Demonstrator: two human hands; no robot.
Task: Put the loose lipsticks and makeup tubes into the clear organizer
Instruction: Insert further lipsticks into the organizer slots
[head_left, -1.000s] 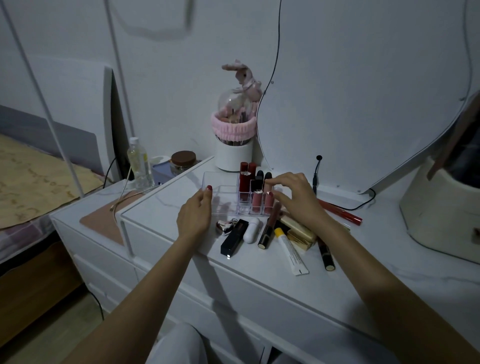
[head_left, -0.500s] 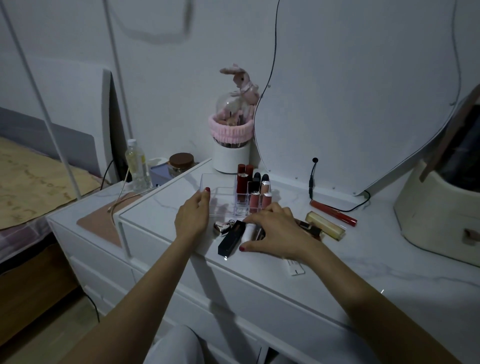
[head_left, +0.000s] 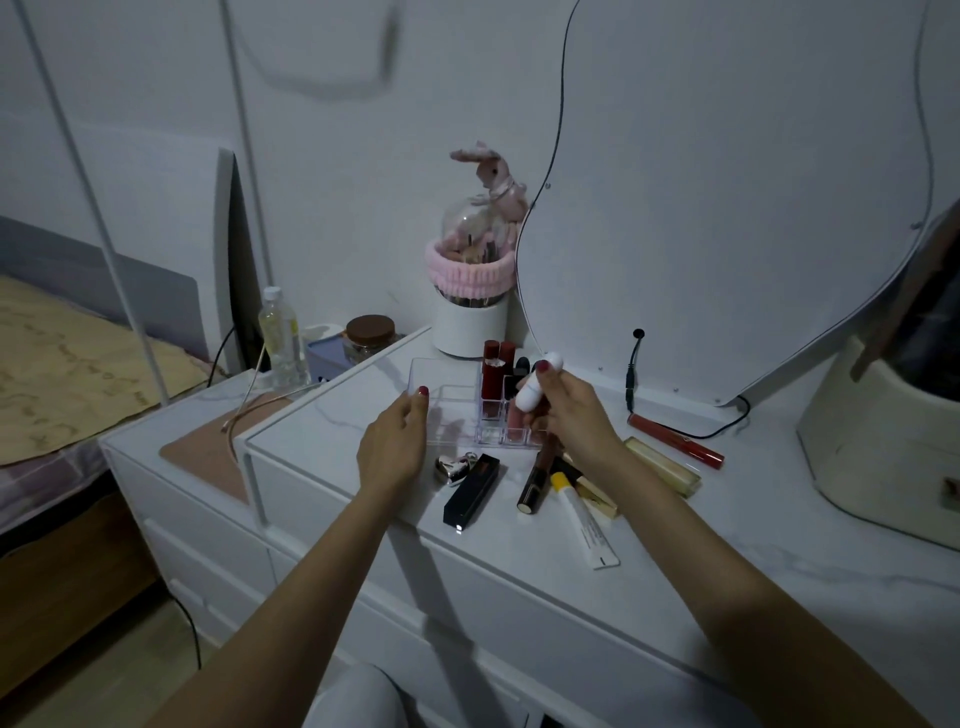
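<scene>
Head view, right hand gripping white tube mid-frame above clear organizer, left hand fingers resting on its left edge

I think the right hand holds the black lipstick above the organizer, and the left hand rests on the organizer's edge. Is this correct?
Not quite. In the head view the right hand holds the white tube; the black lipstick lies on the dresser. The left hand does rest on the clear organizer.

There is just one view, from a camera on the person's head. It looks forward and down at the white dresser from close by, just in front of it. The wall rises behind the dresser, and a bed lies to its left.
</scene>
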